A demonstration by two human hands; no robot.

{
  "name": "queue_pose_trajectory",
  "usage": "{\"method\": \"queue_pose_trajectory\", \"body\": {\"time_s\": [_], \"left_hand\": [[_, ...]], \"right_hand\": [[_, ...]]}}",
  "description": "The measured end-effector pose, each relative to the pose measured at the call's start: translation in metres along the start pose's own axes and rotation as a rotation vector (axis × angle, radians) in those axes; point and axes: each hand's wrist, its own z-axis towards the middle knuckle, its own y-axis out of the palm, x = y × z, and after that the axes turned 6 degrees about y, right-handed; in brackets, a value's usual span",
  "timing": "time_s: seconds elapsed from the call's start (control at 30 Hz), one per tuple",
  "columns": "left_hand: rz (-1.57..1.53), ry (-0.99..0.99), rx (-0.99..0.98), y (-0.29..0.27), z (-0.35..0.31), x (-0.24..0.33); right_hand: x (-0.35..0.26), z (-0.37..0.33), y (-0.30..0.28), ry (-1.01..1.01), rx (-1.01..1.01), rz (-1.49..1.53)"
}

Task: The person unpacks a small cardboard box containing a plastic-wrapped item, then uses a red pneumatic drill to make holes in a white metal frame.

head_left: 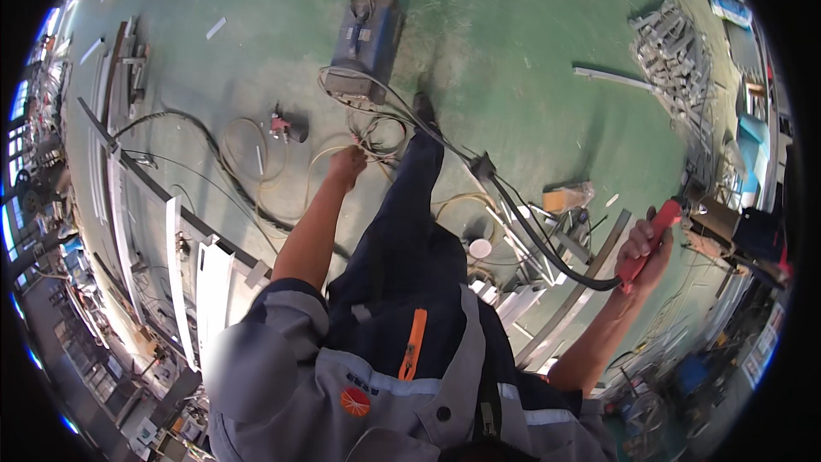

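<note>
My right hand [647, 250], stretched out to the right, is wrapped round a red-handled torch [634, 267]. A thick black cable [547, 250] leaves the handle's lower end and runs up and left. The torch's dark tip points away to the right. My left hand [348, 166] is near the middle with its fingers curled in. Beside it, thin cables and hoses [380, 133] lie coiled on the floor. Whether those fingers hold anything is hidden. Beyond my left hand stands a blue box-shaped power machine [363, 34] with cables draped over it.
One leg is stretched forward on the green floor [530, 26]. Left are long metal bars [175, 274] and a red and black fitting [280, 124]. Right lie a cardboard box [564, 198], a pile of cut metal pieces [673, 51] and a long metal strip [577, 295]. Loose hoses cross the floor.
</note>
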Motion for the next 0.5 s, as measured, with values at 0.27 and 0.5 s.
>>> {"method": "queue_pose_trajectory", "body": {"time_s": [0.27, 0.5], "left_hand": [[-0.553, 0.014, 0.369, 0.022, 0.224, -0.028], [-0.784, 0.044, 0.466, 0.064, 0.294, -0.026]], "right_hand": [[0.094, 0.133, 0.0, 0.396, 0.533, -0.538], [0.155, 0.252, 0.016, 0.671, 0.637, -0.519]]}}
